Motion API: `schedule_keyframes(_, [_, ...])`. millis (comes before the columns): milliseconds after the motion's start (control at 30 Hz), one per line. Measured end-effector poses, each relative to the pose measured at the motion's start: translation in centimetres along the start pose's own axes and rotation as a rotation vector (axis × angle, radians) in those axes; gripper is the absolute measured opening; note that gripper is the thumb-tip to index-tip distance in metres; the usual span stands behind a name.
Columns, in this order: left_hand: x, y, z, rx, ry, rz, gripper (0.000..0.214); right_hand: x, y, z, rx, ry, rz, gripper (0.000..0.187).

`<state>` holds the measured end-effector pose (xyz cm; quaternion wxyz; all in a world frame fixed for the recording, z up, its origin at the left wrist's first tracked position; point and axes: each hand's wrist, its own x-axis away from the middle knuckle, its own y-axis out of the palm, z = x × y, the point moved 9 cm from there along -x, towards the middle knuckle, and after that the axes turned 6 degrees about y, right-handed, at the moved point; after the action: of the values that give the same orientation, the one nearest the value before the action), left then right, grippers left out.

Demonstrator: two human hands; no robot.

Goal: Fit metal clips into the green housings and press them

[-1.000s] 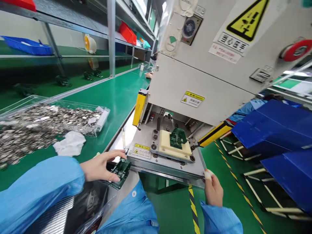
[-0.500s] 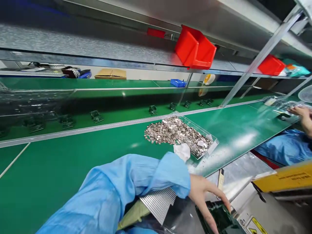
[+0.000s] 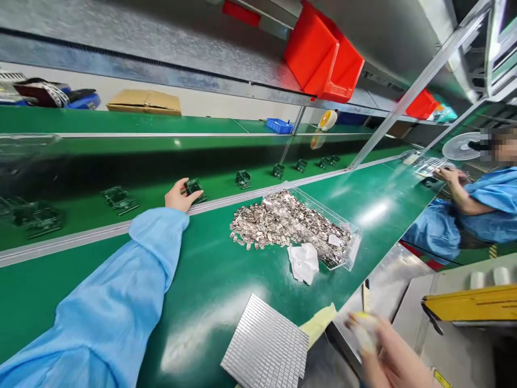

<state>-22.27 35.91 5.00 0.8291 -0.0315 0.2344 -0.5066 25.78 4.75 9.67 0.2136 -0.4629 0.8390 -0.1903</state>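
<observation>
One green part [image 3: 194,188], far belt [image 3: 153,172]: gripped by left hand [image 3: 177,197]. Near right, right hand [image 3: 390,357]: blurred; grip cannot be told.

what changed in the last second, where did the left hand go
The left hand carried the dark green plastic part from the bench's near edge out to the far conveyor belt and grips it there, in line with similar parts. The right hand left the press plate; it is blurred now. The clear tray of silver metal pieces, white cloth and ribbed silver sheet lie unmoved.
</observation>
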Motion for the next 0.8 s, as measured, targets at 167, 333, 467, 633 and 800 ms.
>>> schedule_keyframes(167, [-0.3,0.8,0.4,-0.102,0.122,-0.03,0.072,-5.0,15.4,-7.0,0.214,-0.408,-0.456,0.02])
schedule_keyframes(333, [4.8,-8.7,3.1,-0.454,0.523,0.225,0.06,-9.0,23.7,-7.9,0.382,-0.424,-0.46,0.022])
schedule_keyframes(467, [5.2,-17.8,-1.0,-0.586,0.31,0.366,0.104,-9.6,26.3,-7.6,0.426,-0.439,-0.476,0.025])
schedule_keyframes(633, [1.7,-18.9,-8.0,-0.621,-0.206,0.078,0.131,-9.5,26.0,-7.7,0.437,-0.412,-0.458,0.023])
schedule_keyframes(800, [-0.4,-17.1,-8.5,-0.657,-0.199,-0.024,0.111,-8.6,20.7,-8.0,0.339,-0.352,-0.409,0.019])
